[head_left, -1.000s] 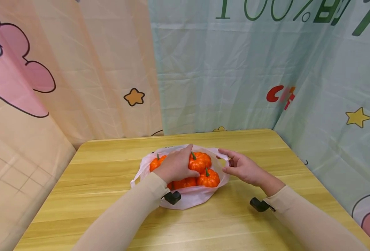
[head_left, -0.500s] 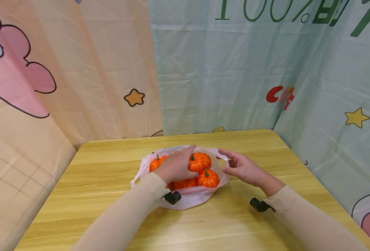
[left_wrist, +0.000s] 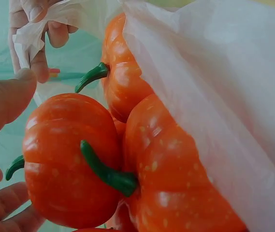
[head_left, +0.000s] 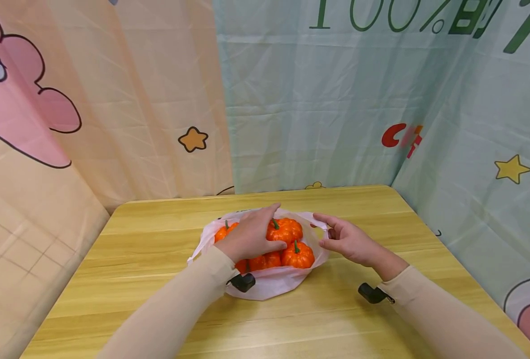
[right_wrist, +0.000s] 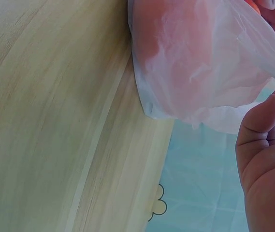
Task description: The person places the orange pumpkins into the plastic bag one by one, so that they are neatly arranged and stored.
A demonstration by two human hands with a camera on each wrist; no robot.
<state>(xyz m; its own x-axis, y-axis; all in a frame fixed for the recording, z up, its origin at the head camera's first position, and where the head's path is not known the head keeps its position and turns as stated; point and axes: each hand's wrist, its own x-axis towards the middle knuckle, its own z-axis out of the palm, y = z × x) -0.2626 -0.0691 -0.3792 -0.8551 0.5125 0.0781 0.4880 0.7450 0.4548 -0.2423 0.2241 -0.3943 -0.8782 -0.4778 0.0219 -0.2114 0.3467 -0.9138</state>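
A white plastic bag [head_left: 265,288] lies on the table with its mouth spread, holding several small orange pumpkins [head_left: 298,255] with green stems. My left hand [head_left: 250,234] is over the bag's mouth. In the left wrist view, one pumpkin [left_wrist: 72,159] lies beside my spread thumb and fingers; the thumb stands off it, and the fingers reach its far side. At the bag's right edge my right hand [head_left: 352,243] pinches the bag's handle. The right wrist view shows that thumb [right_wrist: 260,118] by the thin plastic, with orange showing through the bag [right_wrist: 190,58].
The wooden table [head_left: 126,279] extends around the bag, its back edge against printed curtains [head_left: 310,109]. A side curtain [head_left: 480,199] hangs along the right. Small black wrist cameras [head_left: 373,293] sit at both cuffs.
My left hand has risen slightly and shifted a little left over the pumpkins. The right hand keeps its pinch on the bag, and the bag has hardly moved.
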